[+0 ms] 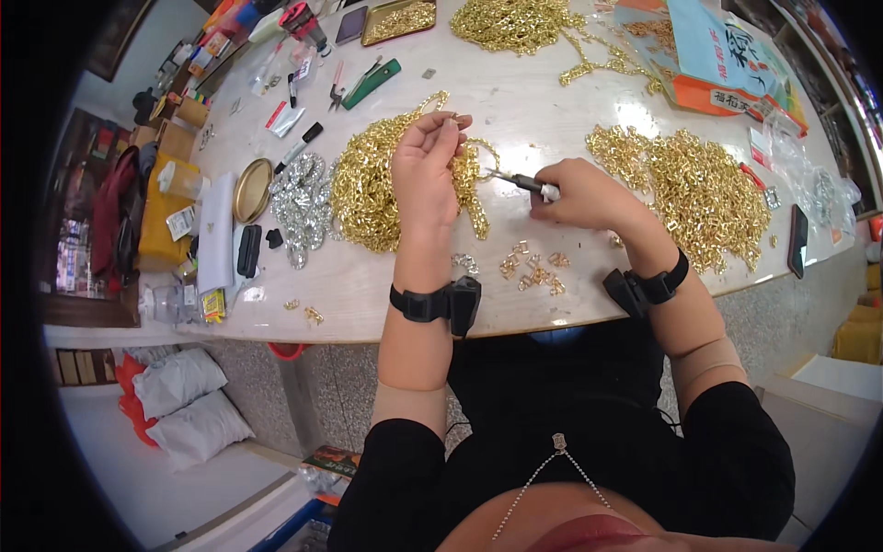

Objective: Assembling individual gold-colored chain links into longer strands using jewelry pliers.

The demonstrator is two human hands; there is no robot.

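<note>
My left hand (428, 166) is closed over the table, its thumb and fingertips pinched together. A gold chain (489, 145) comes out from beside its curled fingers and loops toward the right; the exact spot gripped is hidden. My right hand (581, 193) is closed around a slim dark-handled tool (526, 182) with a thin, forked-looking metal tip and a pale end. That tip points left, close to the chain's loop. Behind my left hand lies a large heap of gold chain (366, 189). Small loose gold links (533, 271) and a few silver links (465, 263) are nearer my body.
Silver chain (302, 202) lies left of the gold heap, beside a round gold-coloured lid (252, 190). More gold pieces (704, 198) are piled at right, near a phone (798, 241). Further back are green-handled cutters (371, 85), a tray (398, 20) and a printed bag (713, 60).
</note>
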